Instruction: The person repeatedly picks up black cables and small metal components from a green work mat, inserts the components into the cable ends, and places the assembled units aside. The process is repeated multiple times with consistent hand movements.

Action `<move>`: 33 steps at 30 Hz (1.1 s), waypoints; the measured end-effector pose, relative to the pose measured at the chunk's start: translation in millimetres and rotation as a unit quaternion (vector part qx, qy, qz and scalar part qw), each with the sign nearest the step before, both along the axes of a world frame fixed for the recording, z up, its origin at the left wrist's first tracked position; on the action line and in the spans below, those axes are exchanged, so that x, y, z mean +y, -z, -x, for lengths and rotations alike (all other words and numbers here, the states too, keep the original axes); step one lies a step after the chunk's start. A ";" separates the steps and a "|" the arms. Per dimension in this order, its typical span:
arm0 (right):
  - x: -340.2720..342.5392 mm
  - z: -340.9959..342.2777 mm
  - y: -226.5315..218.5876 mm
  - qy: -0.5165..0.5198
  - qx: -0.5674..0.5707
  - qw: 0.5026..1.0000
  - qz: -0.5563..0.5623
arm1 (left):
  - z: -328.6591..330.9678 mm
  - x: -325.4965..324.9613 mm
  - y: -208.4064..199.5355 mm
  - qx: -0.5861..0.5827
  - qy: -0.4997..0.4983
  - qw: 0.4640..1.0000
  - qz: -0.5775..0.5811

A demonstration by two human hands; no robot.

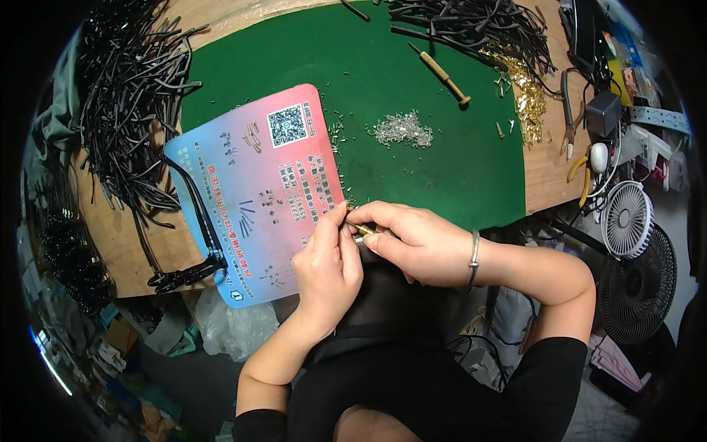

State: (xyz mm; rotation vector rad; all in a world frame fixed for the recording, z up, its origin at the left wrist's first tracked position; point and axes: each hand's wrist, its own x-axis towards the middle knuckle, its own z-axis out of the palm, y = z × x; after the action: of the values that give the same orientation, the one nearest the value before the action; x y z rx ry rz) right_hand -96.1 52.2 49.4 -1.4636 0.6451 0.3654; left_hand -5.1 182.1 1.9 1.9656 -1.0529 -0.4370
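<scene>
Rod [364, 229], brass-coloured, slants up-left from right grip [421, 243] toward left grip [327, 258].

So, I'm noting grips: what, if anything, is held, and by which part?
The right hand pinches a small brass-coloured piece; which part cannot be told. What the left hand holds is unclear.

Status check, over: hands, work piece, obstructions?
Right hand gripping brass-coloured piece, partly hidden. Left hand close beside. Loose metal bits farther off on green mat, seemingly not in the way.

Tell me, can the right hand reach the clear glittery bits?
Probably yes: only green mat lies between the right hand and the clear glittery bits, though that hand holds a small brass-coloured thing.
</scene>
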 end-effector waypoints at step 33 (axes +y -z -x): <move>5.9 24.7 -5.4 -0.029 -0.095 0.936 0.339 | -21.6 -50.8 -12.0 -0.038 -0.015 0.999 0.025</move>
State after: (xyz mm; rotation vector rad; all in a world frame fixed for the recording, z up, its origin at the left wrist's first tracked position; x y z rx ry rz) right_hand -120.8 58.1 54.9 -2.1497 0.5980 0.0321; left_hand 16.5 131.3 13.8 1.9650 -1.0699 -0.3195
